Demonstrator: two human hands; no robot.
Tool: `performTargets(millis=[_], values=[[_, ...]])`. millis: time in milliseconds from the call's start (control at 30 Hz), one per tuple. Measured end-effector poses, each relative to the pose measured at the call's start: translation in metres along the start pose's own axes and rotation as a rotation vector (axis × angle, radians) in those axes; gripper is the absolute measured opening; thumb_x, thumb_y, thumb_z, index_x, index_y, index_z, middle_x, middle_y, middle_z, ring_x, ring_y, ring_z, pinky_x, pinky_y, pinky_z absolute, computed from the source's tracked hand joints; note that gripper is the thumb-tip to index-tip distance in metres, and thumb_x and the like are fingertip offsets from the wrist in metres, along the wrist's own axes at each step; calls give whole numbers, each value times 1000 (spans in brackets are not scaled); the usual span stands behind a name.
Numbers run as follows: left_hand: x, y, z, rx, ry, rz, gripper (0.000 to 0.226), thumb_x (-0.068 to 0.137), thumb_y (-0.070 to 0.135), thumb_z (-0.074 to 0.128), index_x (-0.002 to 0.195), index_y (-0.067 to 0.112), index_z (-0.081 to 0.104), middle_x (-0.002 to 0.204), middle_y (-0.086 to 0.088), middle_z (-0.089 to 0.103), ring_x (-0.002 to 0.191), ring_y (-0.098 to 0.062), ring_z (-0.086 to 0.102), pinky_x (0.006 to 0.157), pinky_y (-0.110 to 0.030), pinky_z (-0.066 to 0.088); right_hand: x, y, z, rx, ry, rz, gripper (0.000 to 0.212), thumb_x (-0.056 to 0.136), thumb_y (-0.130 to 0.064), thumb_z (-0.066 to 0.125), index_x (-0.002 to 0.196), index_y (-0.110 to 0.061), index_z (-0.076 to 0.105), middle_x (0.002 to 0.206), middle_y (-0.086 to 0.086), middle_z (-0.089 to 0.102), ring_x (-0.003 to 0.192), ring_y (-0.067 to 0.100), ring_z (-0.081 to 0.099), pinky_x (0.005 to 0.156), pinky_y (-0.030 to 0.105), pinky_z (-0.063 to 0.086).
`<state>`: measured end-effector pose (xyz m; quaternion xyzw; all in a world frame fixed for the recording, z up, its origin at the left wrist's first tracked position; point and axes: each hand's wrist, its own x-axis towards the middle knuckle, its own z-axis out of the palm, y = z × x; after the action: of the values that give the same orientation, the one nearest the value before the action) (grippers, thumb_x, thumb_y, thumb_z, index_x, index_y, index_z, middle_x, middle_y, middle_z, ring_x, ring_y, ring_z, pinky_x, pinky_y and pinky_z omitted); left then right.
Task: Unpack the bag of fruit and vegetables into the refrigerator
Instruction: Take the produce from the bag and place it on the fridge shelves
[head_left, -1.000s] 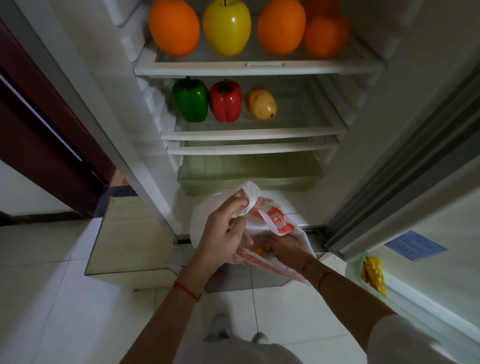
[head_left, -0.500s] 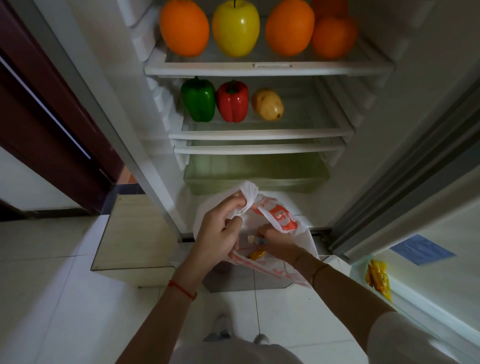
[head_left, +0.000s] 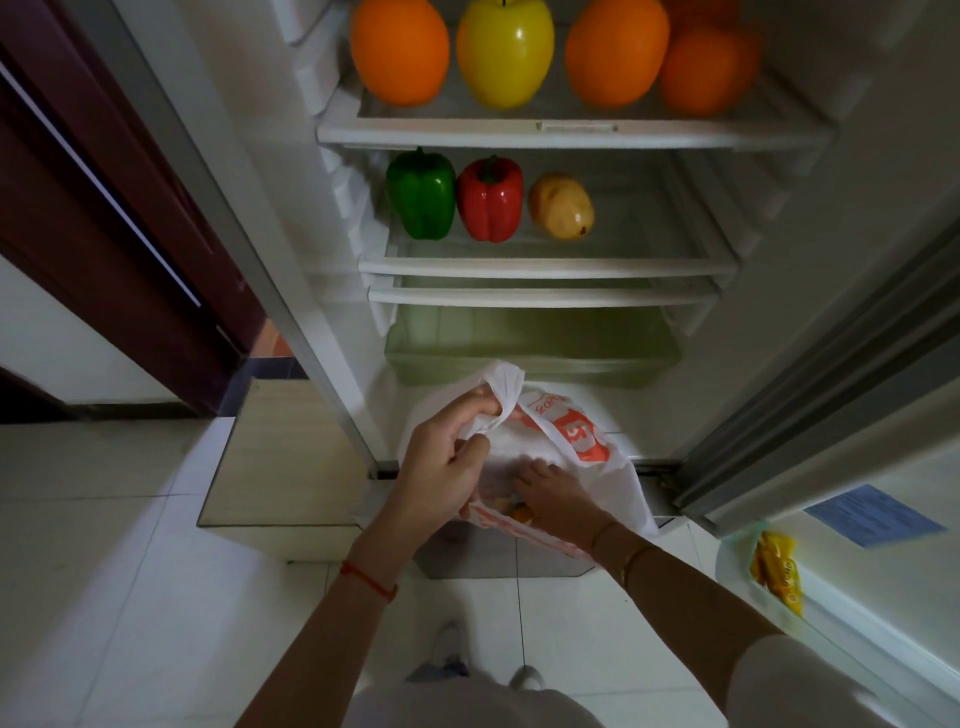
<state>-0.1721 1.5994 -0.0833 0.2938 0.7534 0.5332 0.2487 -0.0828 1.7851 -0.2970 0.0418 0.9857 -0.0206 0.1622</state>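
Blocking right hand (head_left: 558, 493): bag (head_left: 613, 467) folds; peppers (head_left: 488, 200), oranges (head_left: 400, 49) shelved above.

the right hand (head_left: 553, 491) reaches into the white and orange plastic bag (head_left: 582, 441), its fingertips hidden; the small orange item (head_left: 521, 514) beneath is unidentifiable.

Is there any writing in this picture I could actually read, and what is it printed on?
Plastic bag: orange print with white characters, too creased to read.
Blue sheet on the open door: lines of print, too small to read.
Yellow packet in the door shelf: dark lettering, too blurred to read.
Nothing else carries text.
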Motion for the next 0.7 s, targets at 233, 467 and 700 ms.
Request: performTargets(millis=[233,467,700], values=[[1,2,-2,30,-14,15,40,91,-8,45,106,26,60,55,23,62,39,-6,41,43,-33,40,1,-6,-4,79,56,82,60,90,-41,60,141,-14,40,136,10,50,118,29,55,93,43,53],[0,7,7,-1,-18,32,37,94,-4,45,113,24,58,55,4,53,38,-9,50,43,-35,49,-31,-13,-67,793,123,344,40,83,-31,73,116,-16,56,106,0,58,102,24,60,88,33,53],[3,18,32,20,-53,104,30,96,-1,48,109,24,58,112,23,59,44,-9,62,42,-27,54,-100,-8,-114,1301,157,466,30,82,-26,77,106,-13,64,95,-4,64,86,11,60,72,19,51]])
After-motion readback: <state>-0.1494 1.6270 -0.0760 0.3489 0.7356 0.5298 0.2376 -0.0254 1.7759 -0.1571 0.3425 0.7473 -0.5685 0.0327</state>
